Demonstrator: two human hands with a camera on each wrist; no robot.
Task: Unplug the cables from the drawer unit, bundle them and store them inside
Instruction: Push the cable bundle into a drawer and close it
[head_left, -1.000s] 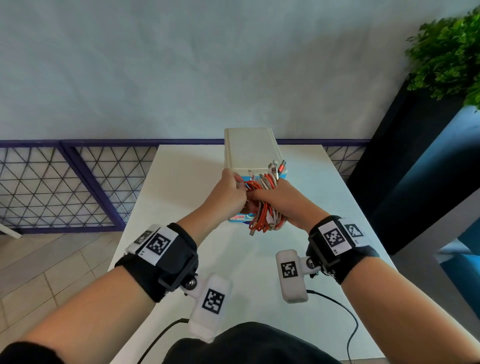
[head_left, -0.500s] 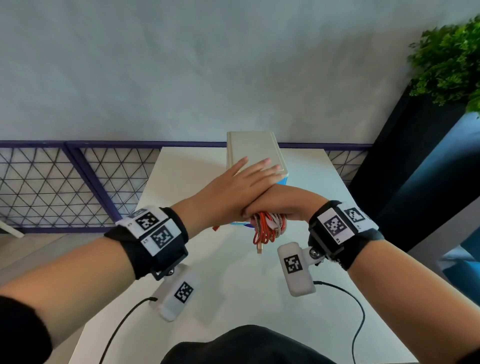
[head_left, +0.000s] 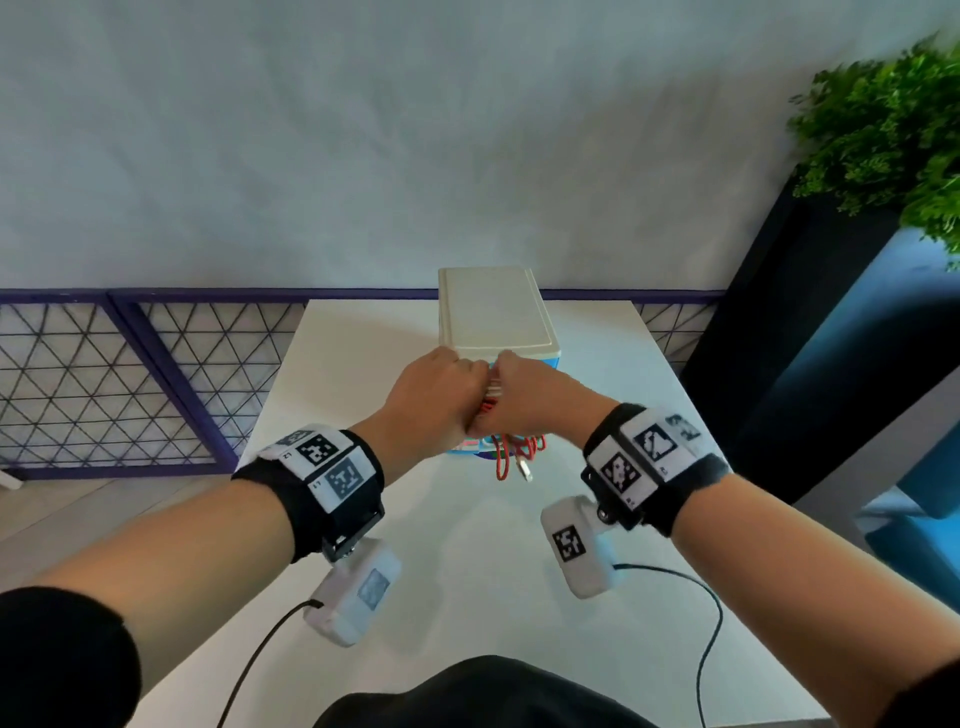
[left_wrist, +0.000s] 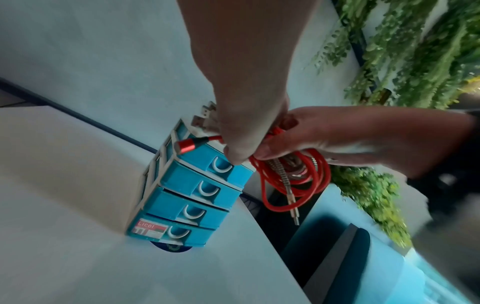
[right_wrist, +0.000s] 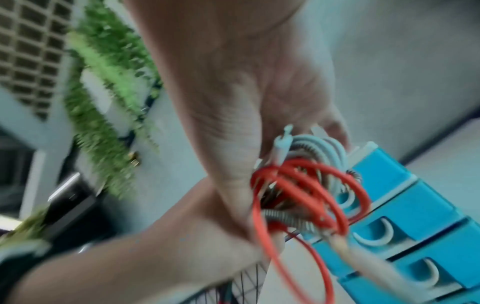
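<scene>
**Both hands on the cable bundle at the drawer unit**

Your white surface (head_left: 363, 364) carries the blue drawer unit (left_wrist: 192, 193) at its far middle, all four drawers pushed in. Your right hand (head_left: 540, 395) is clamped around the coiled cable bundle (left_wrist: 293, 181), held just in front of the top drawer; red loops hang below. Your left hand (head_left: 431, 400) pinches the bundle too, fingers curled, touching the right hand.

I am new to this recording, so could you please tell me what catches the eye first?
The coiled red and white cable bundle, gripped by both the left hand and right hand. Just behind stands the blue plastic four-drawer unit on the white table.
</scene>
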